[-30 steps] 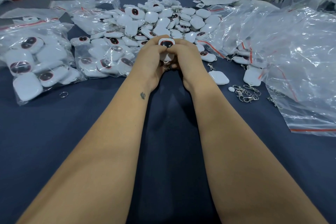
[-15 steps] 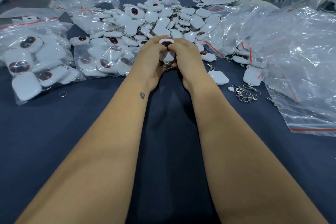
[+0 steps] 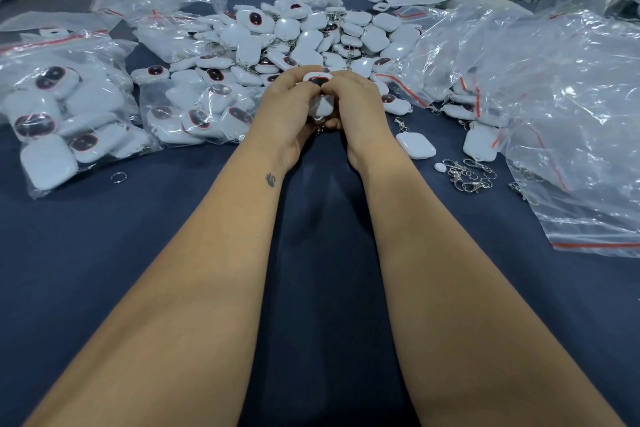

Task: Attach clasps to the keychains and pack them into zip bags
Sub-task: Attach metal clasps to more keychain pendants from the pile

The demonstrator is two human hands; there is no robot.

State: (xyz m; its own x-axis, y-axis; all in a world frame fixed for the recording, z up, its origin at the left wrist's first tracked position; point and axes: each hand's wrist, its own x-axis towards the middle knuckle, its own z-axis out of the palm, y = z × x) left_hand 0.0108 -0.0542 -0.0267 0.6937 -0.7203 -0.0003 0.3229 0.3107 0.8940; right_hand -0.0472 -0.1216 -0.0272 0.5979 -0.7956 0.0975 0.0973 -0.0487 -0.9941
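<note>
— Hands?
— Left hand (image 3: pixel 289 104) and right hand (image 3: pixel 351 102) pressed close together, fingers curled, pinching one white keychain (image 3: pixel 318 94) between them, just before the loose pile (image 3: pixel 304 35).
— Clasps?
— Heaped (image 3: pixel 469 175) on the blue cloth (image 3: pixel 156 236), right of the wrists, beside empty zip bags (image 3: pixel 571 121).
— Packed bags?
— Lay far left (image 3: pixel 59 107).

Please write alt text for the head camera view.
Both hands, left hand and right hand, grip one white keychain over a dark blue table, before a loose keychain pile, filled zip bags left, spare clasps right.
</note>
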